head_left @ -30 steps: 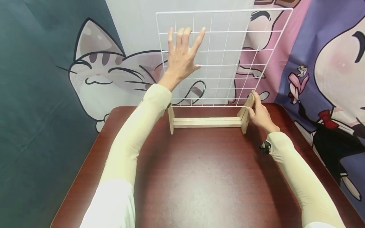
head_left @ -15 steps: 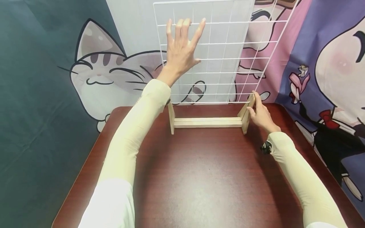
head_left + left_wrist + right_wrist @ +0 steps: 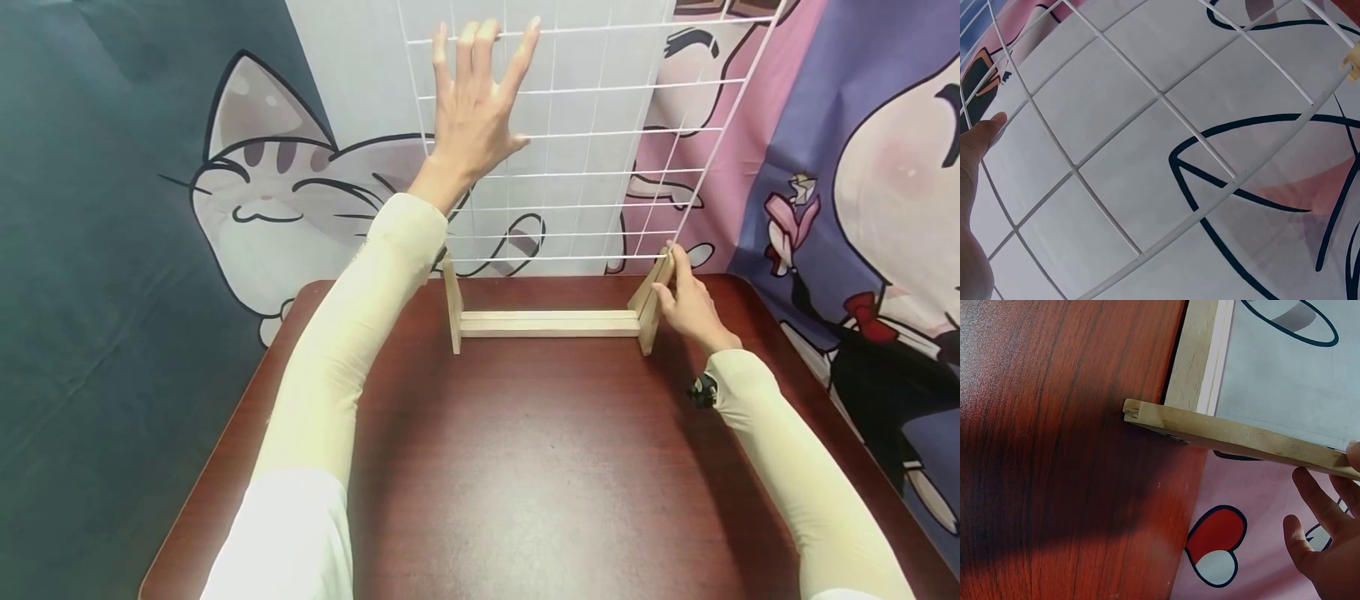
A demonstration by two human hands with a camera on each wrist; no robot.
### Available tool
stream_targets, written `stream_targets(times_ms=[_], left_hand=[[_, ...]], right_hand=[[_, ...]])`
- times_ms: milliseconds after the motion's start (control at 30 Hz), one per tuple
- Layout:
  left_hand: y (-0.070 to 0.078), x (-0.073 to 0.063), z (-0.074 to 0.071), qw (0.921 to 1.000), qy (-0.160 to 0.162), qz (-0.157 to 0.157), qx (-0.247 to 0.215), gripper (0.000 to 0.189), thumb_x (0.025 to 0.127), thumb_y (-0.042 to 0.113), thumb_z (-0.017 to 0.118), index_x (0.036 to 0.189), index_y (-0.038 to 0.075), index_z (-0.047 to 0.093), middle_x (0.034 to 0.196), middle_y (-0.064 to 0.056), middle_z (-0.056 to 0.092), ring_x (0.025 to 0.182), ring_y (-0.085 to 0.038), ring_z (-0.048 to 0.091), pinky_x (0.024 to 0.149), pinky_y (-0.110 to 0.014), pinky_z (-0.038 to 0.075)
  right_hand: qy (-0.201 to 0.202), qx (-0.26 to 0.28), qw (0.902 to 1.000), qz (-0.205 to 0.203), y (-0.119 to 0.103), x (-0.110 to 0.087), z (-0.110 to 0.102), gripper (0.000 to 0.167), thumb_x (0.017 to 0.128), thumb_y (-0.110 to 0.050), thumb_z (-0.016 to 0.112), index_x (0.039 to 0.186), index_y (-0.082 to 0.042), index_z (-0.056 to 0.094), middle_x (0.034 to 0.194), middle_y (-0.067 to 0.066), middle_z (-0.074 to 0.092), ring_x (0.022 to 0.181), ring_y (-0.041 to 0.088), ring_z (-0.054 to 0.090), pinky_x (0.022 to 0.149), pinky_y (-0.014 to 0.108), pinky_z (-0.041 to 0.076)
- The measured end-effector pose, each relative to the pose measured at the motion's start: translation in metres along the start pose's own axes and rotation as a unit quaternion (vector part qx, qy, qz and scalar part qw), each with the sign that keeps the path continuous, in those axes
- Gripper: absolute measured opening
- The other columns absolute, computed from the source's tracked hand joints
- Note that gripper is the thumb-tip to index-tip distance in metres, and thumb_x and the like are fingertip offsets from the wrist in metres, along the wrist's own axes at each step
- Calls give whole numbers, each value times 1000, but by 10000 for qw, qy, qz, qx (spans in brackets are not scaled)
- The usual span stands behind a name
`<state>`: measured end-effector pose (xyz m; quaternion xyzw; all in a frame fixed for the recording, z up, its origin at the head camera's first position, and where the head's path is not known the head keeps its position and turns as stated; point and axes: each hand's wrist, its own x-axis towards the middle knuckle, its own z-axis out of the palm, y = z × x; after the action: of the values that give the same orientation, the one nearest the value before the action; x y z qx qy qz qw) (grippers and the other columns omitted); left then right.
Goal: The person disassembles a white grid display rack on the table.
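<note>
A white wire grid panel [image 3: 600, 133] stands upright, its top beyond the head view's upper edge. My left hand [image 3: 472, 121] is spread over its upper left part, the fingertips hooked on a wire. In the left wrist view the thumb [image 3: 988, 128] lies against the wires. Below is a pale wooden stand [image 3: 551, 324], with a crossbar between two slanted side pieces. My right hand [image 3: 692, 304] grips the top of the right side piece [image 3: 1235, 434] between thumb and fingers. The panel's lower right corner is beside that top. My left forearm hides much of the left side piece.
The stand rests near the back edge of a dark red-brown wooden table [image 3: 525, 467]. Close behind hangs a cloth backdrop with cartoon figures [image 3: 262, 183]. A dark green cloth [image 3: 97, 333] covers the left side.
My left hand has moved up, and the wire grid panel has risen with it, so its top edge has left the head view. The right hand and wooden stand have stayed in place.
</note>
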<state>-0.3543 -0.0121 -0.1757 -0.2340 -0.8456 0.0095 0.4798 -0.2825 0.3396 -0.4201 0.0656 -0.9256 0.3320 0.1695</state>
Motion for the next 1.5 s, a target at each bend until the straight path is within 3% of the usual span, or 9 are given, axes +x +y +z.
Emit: stream_targets(times_ms=[233,467,767,1000,1133,1367,1500], left_hand=[[-3,4,-6,9999,131,-33,13,109,71,57,83,159,29,24,150,-14,38,143,-32,31,124,-56,0],[-12,11,-17,9994,270,-24,-191,106,72,60,81,158,31,28,154,-13,35,146,-30,28,124,-54,-5],[-27,12,-28,9993,-34,-303,-228,105,75,59,79,159,33,22,152,-12,36,145,-29,26,123,-55,-7],[-40,11,-37,9974,-266,-597,-308,105,74,58,80,158,36,22,164,-18,19,154,-34,12,123,-56,-7],[-48,9,-41,9971,-345,-605,-318,107,73,58,81,159,36,21,163,-17,20,154,-34,11,123,-56,-7],[-63,5,-50,9938,-778,-727,-321,113,70,59,83,159,38,17,166,-18,11,155,-34,5,123,-57,-7],[-72,4,-54,9912,-989,-824,-309,116,69,61,83,160,38,15,166,-17,12,155,-33,5,123,-57,-8]], right_hand=[[43,-20,10000,-74,2,-1,1,74,99,-13,55,159,-29,13,129,35,56,109,55,57,78,71,42],[63,5,9999,-144,4,0,1,73,99,-12,55,158,-27,15,132,35,55,114,55,57,80,71,43],[105,26,9997,-228,3,1,2,74,98,-10,57,158,-24,16,137,35,52,114,56,56,80,71,43],[145,76,9995,-279,5,1,3,76,98,-8,57,158,-25,16,140,35,50,117,56,56,82,71,43],[154,89,9994,-280,8,2,4,75,97,-8,57,158,-25,16,141,35,49,118,56,55,83,71,43],[180,134,9992,-341,9,1,5,75,97,-7,57,158,-23,17,141,35,49,117,56,56,84,71,43],[216,112,9990,-381,7,2,3,74,97,-6,57,158,-21,18,139,36,50,114,56,56,83,71,43]])
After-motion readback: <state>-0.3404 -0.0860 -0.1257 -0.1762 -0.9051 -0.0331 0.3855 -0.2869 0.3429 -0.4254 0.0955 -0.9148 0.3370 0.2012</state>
